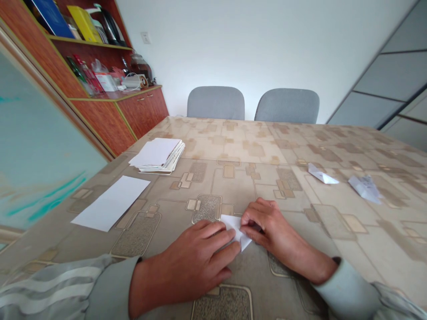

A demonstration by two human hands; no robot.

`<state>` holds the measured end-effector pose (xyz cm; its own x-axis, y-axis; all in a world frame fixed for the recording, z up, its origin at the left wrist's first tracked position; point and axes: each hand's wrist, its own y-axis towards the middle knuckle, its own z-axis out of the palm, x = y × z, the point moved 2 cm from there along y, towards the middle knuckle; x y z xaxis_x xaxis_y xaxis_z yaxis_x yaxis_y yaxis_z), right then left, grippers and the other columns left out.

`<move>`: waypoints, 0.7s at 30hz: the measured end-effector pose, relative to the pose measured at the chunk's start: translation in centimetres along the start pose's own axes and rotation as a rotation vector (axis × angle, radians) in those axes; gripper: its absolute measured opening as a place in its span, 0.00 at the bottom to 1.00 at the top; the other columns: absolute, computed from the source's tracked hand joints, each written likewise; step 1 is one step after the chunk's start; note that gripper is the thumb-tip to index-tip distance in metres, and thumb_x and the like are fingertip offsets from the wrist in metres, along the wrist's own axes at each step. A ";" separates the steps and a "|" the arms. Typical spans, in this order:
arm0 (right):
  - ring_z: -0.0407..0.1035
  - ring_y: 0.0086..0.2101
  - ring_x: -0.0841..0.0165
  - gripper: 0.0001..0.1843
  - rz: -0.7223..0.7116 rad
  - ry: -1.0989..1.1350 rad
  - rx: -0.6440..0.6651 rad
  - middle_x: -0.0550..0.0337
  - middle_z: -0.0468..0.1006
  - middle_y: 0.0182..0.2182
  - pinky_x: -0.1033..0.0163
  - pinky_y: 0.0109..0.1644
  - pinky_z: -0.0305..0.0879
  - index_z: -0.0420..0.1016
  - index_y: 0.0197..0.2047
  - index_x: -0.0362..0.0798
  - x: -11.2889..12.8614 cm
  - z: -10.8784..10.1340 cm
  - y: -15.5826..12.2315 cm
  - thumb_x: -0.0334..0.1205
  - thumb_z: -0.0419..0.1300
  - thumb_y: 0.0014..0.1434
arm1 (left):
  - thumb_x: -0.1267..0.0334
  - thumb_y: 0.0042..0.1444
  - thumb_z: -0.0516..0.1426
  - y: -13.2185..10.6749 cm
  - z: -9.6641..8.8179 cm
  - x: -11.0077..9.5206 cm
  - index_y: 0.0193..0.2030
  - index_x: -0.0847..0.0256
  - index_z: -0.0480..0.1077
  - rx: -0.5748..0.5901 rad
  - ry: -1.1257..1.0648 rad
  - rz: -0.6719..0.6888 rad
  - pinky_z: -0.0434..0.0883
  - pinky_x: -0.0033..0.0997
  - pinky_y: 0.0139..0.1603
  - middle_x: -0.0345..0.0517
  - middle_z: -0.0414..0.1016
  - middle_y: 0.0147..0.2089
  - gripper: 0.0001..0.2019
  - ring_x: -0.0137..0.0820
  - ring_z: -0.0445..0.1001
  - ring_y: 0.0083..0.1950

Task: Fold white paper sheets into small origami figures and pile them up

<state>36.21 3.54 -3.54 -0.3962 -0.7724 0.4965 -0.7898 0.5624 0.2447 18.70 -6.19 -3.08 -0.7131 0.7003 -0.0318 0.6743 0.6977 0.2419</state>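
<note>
A small piece of folded white paper [246, 242] lies on the table in front of me, partly covered by my fingers. From the left, my left hand [203, 255] holds it down with the fingertips, palm low over the tabletop. My right hand [267, 222] pinches the paper's right side between thumb and forefinger. The two hands nearly meet over the paper, and the fold under the fingers is hidden.
A white sheet [111, 202] lies to the left, near a stack of white paper [158, 153]. Two folded paper pieces, one small [323, 174] and one with dark marks [365, 187], rest at right. Grey chairs [216, 102] stand behind the patterned table [240, 182].
</note>
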 end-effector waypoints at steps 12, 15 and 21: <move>0.63 0.39 0.63 0.03 -0.006 -0.202 0.019 0.60 0.73 0.34 0.57 0.45 0.52 0.69 0.37 0.47 0.8 0.0 -0.4 0.35 0.61 0.63 | 0.59 0.65 0.54 0.1 0.5 -0.2 0.59 0.56 0.65 0.076 0.019 -0.020 0.66 0.43 0.49 0.50 0.71 0.54 0.16 0.42 0.68 0.53; 0.63 0.40 0.61 0.04 0.036 -0.296 0.022 0.58 0.73 0.36 0.56 0.45 0.52 0.69 0.39 0.47 0.7 0.0 -0.6 0.35 0.62 0.62 | 0.60 0.66 0.54 0.2 0.4 -0.3 0.59 0.56 0.65 0.087 0.022 -0.019 0.65 0.43 0.50 0.47 0.70 0.57 0.16 0.40 0.68 0.52; 0.64 0.40 0.58 0.03 0.165 -0.443 -0.002 0.56 0.73 0.36 0.53 0.44 0.55 0.70 0.38 0.47 -0.2 0.0 -1.6 0.33 0.61 0.60 | 0.60 0.67 0.53 0.2 0.4 -0.3 0.56 0.58 0.67 -0.001 0.038 0.020 0.64 0.41 0.50 0.41 0.69 0.61 0.14 0.38 0.68 0.52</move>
<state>37.59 2.79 -4.01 -0.6786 -0.7237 0.1255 -0.6987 0.6887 0.1939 19.07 -6.21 -3.39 -0.7064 0.7078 0.0103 0.6884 0.6835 0.2428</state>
